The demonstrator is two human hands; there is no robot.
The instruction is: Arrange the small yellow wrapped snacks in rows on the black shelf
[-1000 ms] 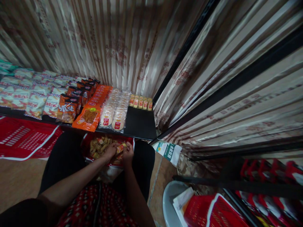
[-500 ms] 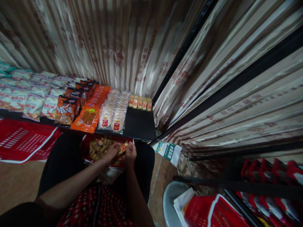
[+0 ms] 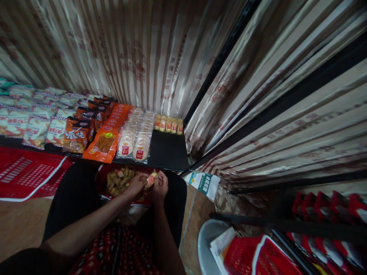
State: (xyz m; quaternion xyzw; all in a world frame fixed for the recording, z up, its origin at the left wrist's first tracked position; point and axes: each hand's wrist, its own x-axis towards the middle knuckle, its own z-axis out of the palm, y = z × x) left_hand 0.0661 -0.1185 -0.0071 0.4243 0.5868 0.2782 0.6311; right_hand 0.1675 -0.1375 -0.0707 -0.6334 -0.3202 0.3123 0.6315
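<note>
A small yellow wrapped snack packet (image 3: 151, 179) with a red label is pinched between my two hands. My left hand (image 3: 138, 183) grips its left end, and my right hand (image 3: 160, 185) closes on its right end. Beneath them, a red basket (image 3: 100, 176) between my knees holds many similar golden packets (image 3: 120, 179). On the black shelf (image 3: 169, 151) in front, small yellow packets (image 3: 168, 125) with red labels stand in a row at the right end. Beside that row lie clear-wrapped round crackers (image 3: 140, 147).
Orange snack bags (image 3: 104, 141), brown bags (image 3: 76, 133) and white bags (image 3: 37, 128) line the shelf's left. A red basket (image 3: 25, 172) lies at left. On the right are a grey stool (image 3: 206, 244), another red basket (image 3: 252, 254) and black rack bars (image 3: 286, 221). Curtains hang behind.
My hands have turned the packet slightly, and the right hand has shifted a little to the right and down. The view has swung slightly, so the shelf appears further left.
</note>
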